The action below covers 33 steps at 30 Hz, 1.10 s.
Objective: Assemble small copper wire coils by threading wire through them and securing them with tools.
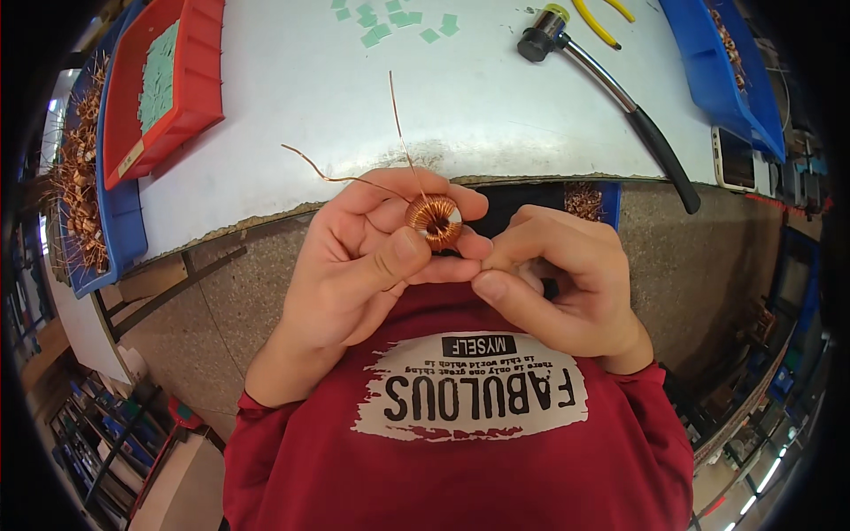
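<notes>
In front of my chest, just off the table's near edge, my left hand (pixel 359 243) grips a toroidal coil (pixel 432 221) wound with copper wire. Its thumb presses the near side of the ring, and the fingers wrap behind it. Two long copper wire ends stick up from the coil over the table, one nearly straight, the other bent to the left. A pale patch shows on the ring's right side. Close beside it, my right hand (pixel 567 279) is closed in a pinch, its fingertips meeting the left fingers. Whatever lies between its thumb and forefinger is hidden.
A rubber-headed mallet (pixel 611 84) lies at the right, its handle past the edge, near yellow-handled pliers (pixel 598 22). Green squares (pixel 376 34) are scattered at the back. A red bin (pixel 190 84) and blue bins (pixel 131 226) of copper coils flank the white table (pixel 292 88).
</notes>
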{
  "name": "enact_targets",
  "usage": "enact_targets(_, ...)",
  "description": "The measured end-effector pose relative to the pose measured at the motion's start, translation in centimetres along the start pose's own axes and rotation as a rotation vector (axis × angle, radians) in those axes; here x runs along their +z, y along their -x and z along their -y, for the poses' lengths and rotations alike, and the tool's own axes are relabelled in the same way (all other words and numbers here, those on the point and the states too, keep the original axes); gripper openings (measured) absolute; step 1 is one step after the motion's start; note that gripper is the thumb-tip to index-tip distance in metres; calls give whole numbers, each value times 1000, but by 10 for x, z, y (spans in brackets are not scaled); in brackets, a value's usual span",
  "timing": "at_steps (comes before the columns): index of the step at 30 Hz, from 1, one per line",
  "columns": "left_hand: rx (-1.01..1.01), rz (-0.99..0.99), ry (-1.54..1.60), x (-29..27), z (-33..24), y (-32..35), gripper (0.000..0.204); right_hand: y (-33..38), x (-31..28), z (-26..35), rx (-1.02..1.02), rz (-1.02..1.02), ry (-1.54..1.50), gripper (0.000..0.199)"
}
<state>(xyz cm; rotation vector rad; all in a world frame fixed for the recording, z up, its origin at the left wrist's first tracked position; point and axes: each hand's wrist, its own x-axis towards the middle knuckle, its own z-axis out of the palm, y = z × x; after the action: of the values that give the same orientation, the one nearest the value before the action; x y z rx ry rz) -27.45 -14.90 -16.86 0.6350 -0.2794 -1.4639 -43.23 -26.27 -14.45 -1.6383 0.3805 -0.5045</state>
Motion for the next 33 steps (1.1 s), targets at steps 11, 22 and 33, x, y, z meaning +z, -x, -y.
enact_targets(11, -9, -84, 117, -5, 9, -2, 43, 3, 0, -21, -610, 38, 398, 10)
enact_targets(22, 107, 26, -555, 9, -11, 2, 31, 25, 1, -31, -1094, 126, 1178, 6)
enact_targets(33, 137, -195, -519, 23, -16, 33, 45, 13, 12, -28, -1146, 230, 887, 16)
